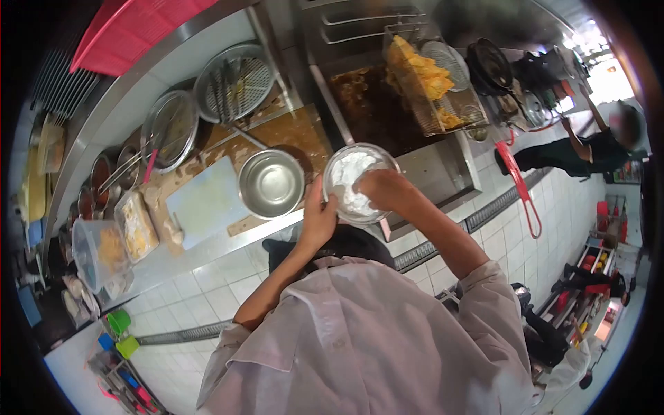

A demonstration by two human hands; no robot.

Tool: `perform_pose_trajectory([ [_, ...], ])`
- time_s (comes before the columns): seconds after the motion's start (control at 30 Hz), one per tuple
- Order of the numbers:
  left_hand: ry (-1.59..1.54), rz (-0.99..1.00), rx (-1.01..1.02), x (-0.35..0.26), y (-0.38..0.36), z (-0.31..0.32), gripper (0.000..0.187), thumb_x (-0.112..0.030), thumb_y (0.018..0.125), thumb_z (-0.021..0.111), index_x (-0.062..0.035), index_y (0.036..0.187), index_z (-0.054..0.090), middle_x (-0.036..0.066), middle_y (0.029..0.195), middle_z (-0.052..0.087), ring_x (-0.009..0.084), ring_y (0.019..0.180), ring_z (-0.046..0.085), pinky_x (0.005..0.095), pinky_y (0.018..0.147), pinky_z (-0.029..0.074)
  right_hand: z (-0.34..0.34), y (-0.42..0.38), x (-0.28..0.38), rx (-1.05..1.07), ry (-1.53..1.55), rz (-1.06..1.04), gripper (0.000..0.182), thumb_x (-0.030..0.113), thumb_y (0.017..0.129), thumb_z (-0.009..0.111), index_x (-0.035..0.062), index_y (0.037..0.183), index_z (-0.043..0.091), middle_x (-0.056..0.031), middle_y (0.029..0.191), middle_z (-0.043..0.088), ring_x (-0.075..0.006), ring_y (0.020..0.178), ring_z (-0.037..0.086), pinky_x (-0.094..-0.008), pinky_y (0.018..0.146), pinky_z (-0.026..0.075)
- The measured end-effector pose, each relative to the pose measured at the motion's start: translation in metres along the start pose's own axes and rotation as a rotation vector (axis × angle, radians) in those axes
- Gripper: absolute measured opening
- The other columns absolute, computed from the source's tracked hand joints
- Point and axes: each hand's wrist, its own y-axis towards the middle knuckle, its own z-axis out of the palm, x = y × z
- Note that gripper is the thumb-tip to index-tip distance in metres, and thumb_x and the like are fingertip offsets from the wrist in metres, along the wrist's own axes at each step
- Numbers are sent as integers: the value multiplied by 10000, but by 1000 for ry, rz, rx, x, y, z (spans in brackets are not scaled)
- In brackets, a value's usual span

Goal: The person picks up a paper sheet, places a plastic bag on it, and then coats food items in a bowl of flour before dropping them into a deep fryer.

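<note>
"while both arms [443, 232] angle inward, where's the metal bowl [355, 218]?"

"where they meet, left hand [319, 218] pinching its rim."

"and the right hand [382, 190]?"

"knuckles up, dipped into white powder [355, 164]; whether its fingers are spread or pressed together, i can't tell."

The powder [354, 166] is white, the saucepan [272, 182] silver, the cutting board [205, 202] pale blue, the crate [138, 31] pinkish red.
</note>
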Motion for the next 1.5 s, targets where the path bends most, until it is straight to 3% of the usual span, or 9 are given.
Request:
perform_pose_trajectory([
  [0.13,34,4,26,24,5,-5,520,-7,1015,525,-21,1529,449,179,1349,549,262,1236,576,340,917,559,-2,9,9,116,-248,94,143,100,847,688,44,925,794,-157,939,779,-316,897,785,-440,733,630],
  [0.2,-60,-91,37,5,6,-2,547,2,1019,496,-51,1557,412,151,1391,547,228,1142,640,312,808,600,6,14,9,58,-287,113,135,105,842,694,50,897,804,-145,896,789,-312,837,790,-439,698,630],
  [0.3,-146,-132,45,-21,9,-1,573,9,1024,461,-68,1582,359,123,1406,548,174,975,705,258,641,627,-5,18,14,88,-233,134,201,130,753,808,43,933,797,-167,942,774,-326,884,782,-441,719,625],
  [0.53,-178,-162,20,-20,10,0,575,15,1026,449,-74,1585,355,140,1419,548,177,941,713,280,615,642,-35,10,-4,-85,437,155,554,122,721,876,10,1229,686,-207,1189,675,-382,1165,638,-474,1005,505],
  [1.0,-139,-197,25,-14,17,0,588,-10,1032,493,-37,1596,331,127,1426,547,152,878,697,248,577,573,-21,17,-16,-285,432,87,532,110,686,872,51,1190,714,-203,1059,722,-382,1047,680,-453,926,537],
  [1.1,-65,-115,42,9,20,-4,563,6,1023,513,3,1568,371,151,1475,502,221,1209,624,318,948,559,-17,24,-14,-318,449,48,511,109,655,871,40,1142,734,-209,993,735,-395,971,700,-447,884,553],
  [1.2,-119,-179,46,-4,19,-1,543,19,1016,516,11,1546,400,158,1452,510,234,1279,583,330,1034,514,-19,28,-14,-330,427,24,489,120,652,864,36,1119,745,-221,1004,743,-393,962,706,-442,874,560],
  [1.33,-143,-180,51,-16,19,-1,547,18,1023,497,-25,1558,390,161,1426,525,213,1130,669,299,857,609,-49,32,-2,-208,490,83,482,131,685,837,12,1142,743,-236,1046,748,-408,968,714,-437,889,568],
  [1.5,-159,-135,40,-18,18,-7,570,6,1032,486,-49,1580,341,181,1410,524,237,1004,726,325,673,680,-61,10,-22,-418,663,209,437,80,758,815,-21,1171,710,-180,1123,762,-263,995,742,-370,934,566],
])
